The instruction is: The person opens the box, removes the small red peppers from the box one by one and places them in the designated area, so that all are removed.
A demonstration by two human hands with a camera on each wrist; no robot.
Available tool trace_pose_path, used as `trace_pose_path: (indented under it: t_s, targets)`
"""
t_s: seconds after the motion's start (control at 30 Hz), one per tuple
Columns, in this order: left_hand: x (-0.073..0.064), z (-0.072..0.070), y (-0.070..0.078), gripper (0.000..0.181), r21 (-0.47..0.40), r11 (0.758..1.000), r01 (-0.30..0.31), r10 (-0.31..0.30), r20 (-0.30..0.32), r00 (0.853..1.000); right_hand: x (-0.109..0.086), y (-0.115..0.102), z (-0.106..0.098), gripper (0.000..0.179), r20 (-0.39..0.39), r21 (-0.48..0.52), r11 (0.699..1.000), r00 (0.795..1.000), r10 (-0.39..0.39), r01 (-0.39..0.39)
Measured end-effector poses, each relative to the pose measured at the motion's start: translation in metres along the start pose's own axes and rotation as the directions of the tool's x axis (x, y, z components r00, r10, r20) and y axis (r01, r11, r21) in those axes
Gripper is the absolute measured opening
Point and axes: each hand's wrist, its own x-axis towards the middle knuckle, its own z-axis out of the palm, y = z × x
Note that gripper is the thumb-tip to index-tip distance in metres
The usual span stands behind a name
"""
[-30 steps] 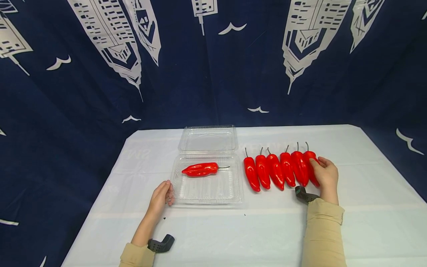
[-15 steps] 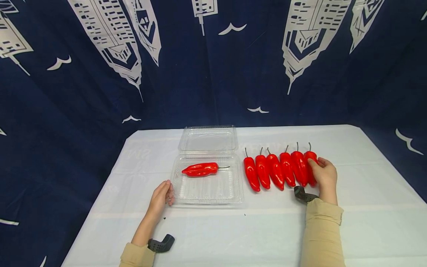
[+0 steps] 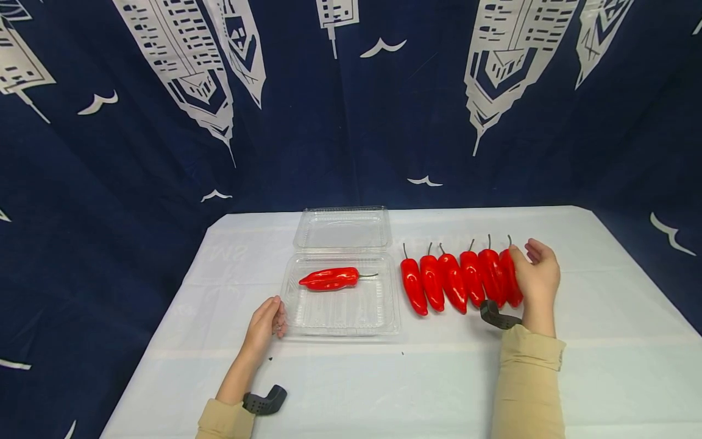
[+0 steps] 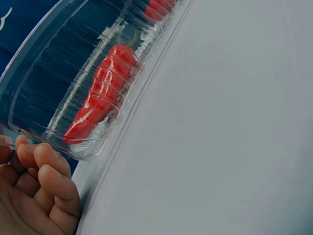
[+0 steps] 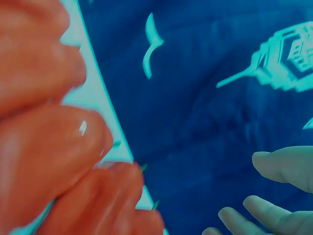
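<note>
A clear plastic clamshell box (image 3: 351, 314) lies on the table with its lid (image 3: 345, 230) folded back away from the person. One red chili pepper (image 3: 329, 278) lies crosswise inside, its stem to the right. At the box's left edge, my left hand (image 3: 264, 320) pinches the rim; the fingers (image 4: 54, 181) are curled in the left wrist view. To the right of the box, several red chili peppers (image 3: 452, 282) stand in a row, stems pointing away. My right hand (image 3: 539, 277) is beside the rightmost pepper (image 3: 511, 283), partly covering it. Its fingers (image 5: 264, 215) and thumb are apart, holding nothing.
A white cloth covers the table (image 3: 439, 378). Behind its far edge hangs a dark blue curtain (image 3: 351, 134) printed with white buildings and birds. Each wrist wears a black camera mount, the right one (image 3: 498, 317) close to the peppers' near tips.
The rightmost pepper has straightened and shifted against its neighbour. My right hand has let go of it, spread its fingers and drawn slightly right. The left hand and the box stay put.
</note>
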Motion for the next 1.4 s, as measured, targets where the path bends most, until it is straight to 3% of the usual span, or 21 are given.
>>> trace_pose_path:
  t_s: [0.1,0.2,0.5,0.63,0.73,0.9,0.97,1.2,1.4]
  targets:
    - [0.000,0.000,0.000,0.030,0.004,1.000,-0.004,0.004,-0.001,1.000,0.024,0.025,0.012,0.063,-0.025,0.015,0.998,0.998,-0.054,0.054]
    - [-0.001,0.001,0.000,0.031,0.002,1.000,-0.013,0.013,-0.004,1.000,0.036,0.037,0.021,0.061,-0.029,0.044,0.994,0.995,-0.100,0.102]
    - [-0.001,0.001,-0.002,0.033,0.008,0.999,-0.046,0.046,-0.006,0.999,0.035,0.031,0.035,0.055,-0.009,0.145,0.974,0.985,-0.175,0.174]
    - [-0.008,0.004,0.013,0.031,0.021,0.999,-0.045,0.044,0.016,0.999,0.035,0.027,0.042,0.055,0.008,0.202,0.960,0.980,-0.200,0.194]
    - [-0.011,0.005,0.020,0.030,0.034,0.999,-0.031,0.030,0.015,0.999,0.017,0.008,0.040,0.053,0.061,0.297,0.938,0.976,-0.207,0.181]
    - [-0.003,0.002,0.004,0.031,0.015,1.000,-0.009,0.009,-0.005,1.000,-0.024,-0.034,0.034,0.048,0.114,0.396,0.904,0.968,-0.226,0.164]
    - [-0.001,0.001,0.000,0.033,0.015,1.000,-0.015,0.015,-0.011,1.000,-0.031,-0.042,0.037,0.049,0.108,0.345,0.920,0.966,-0.234,0.184]
    - [-0.001,0.002,-0.002,0.035,0.047,0.998,-0.049,0.050,-0.018,0.999,-0.035,-0.042,0.052,0.050,0.131,0.350,0.902,0.941,-0.312,0.250]
    - [-0.001,0.001,-0.001,0.033,0.029,0.999,-0.021,0.022,-0.016,1.000,-0.088,-0.094,0.041,0.047,0.184,0.337,0.906,0.926,-0.329,0.255]
